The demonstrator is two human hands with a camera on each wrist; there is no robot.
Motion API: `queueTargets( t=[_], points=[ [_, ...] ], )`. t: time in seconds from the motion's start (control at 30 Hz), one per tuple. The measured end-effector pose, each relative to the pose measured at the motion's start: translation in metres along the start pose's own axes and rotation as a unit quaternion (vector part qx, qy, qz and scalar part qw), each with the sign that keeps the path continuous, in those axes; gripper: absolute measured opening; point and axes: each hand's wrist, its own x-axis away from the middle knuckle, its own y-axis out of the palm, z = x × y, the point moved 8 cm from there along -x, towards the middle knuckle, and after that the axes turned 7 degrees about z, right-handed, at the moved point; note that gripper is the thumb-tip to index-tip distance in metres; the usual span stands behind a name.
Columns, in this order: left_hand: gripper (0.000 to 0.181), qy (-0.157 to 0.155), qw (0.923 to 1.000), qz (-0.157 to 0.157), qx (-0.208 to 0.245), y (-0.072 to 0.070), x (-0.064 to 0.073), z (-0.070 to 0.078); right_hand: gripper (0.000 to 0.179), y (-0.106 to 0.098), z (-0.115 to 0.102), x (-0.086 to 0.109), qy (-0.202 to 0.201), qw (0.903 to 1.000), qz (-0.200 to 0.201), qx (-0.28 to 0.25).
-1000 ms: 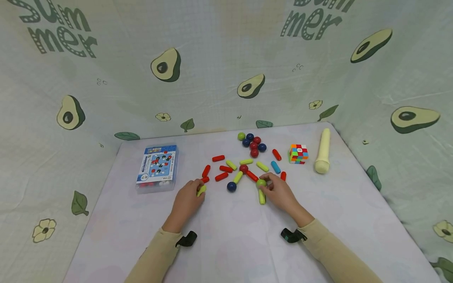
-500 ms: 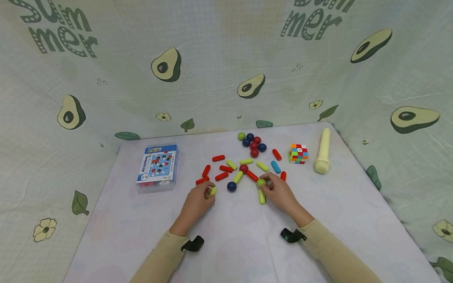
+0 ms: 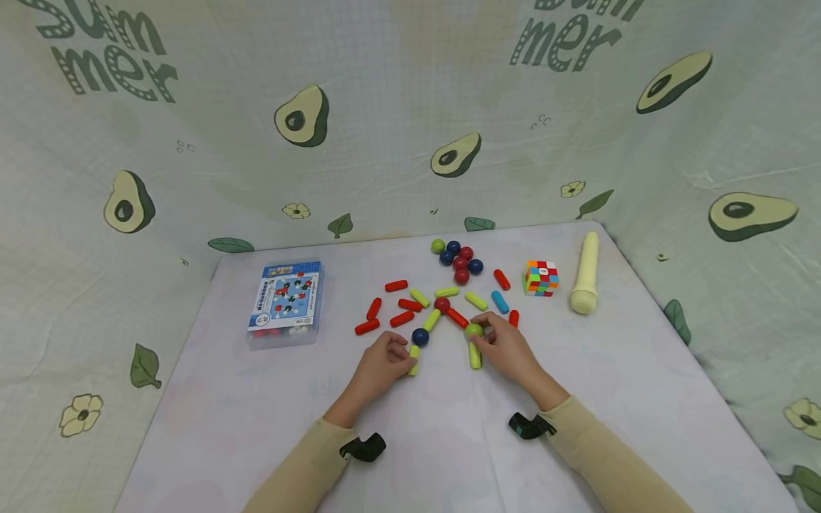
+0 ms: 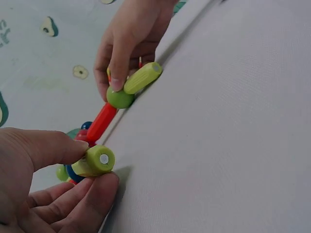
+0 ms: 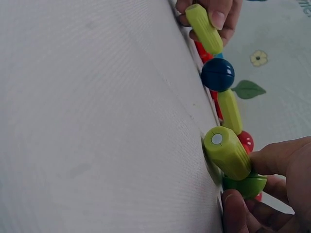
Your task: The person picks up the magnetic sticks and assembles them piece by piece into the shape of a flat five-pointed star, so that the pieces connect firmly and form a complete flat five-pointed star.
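My left hand (image 3: 378, 369) pinches a yellow-green magnetic stick (image 3: 413, 362) between thumb and fingers. The stick's upper end is at a dark blue ball (image 3: 420, 337); whether they touch I cannot tell. From that ball a second yellow-green stick (image 3: 432, 320) leads to a red ball (image 3: 442, 305), then a red stick (image 3: 457, 318) to a green ball (image 5: 247, 185). My right hand (image 3: 509, 351) grips this green ball, and another yellow-green stick (image 5: 227, 153) extends from it toward me. In the left wrist view, the held stick (image 4: 95, 161) shows a round metal end.
Loose red sticks (image 3: 367, 327), yellow-green sticks (image 3: 476, 301) and a blue stick (image 3: 499, 302) lie around the chain. Several balls (image 3: 460, 263) cluster behind. A clear plastic box (image 3: 284, 305) stands left; a puzzle cube (image 3: 541, 278) and a cream-coloured club-shaped object (image 3: 586, 274) are right.
My left hand has carried the yellow-green stick rightward from beside the loose red sticks to the dark blue ball. My right hand has stayed in place on the green ball.
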Motion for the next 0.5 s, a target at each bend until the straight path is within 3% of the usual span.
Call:
queueTargets(
  t=[0.27,0.5],
  points=[
    [0.042,-0.011,0.9999,0.01,0.004,0.0074,-0.0037,0.0082,0.035,0.0001,0.0002,-0.0002,-0.001,1.0,0.001,-0.002],
    [0.044,-0.009,0.9979,0.019,-0.062,0.0069,-0.0068,0.0104,0.035,0.0002,0.0007,-0.0001,0.001,1.0,0.0,-0.003]
  ],
)
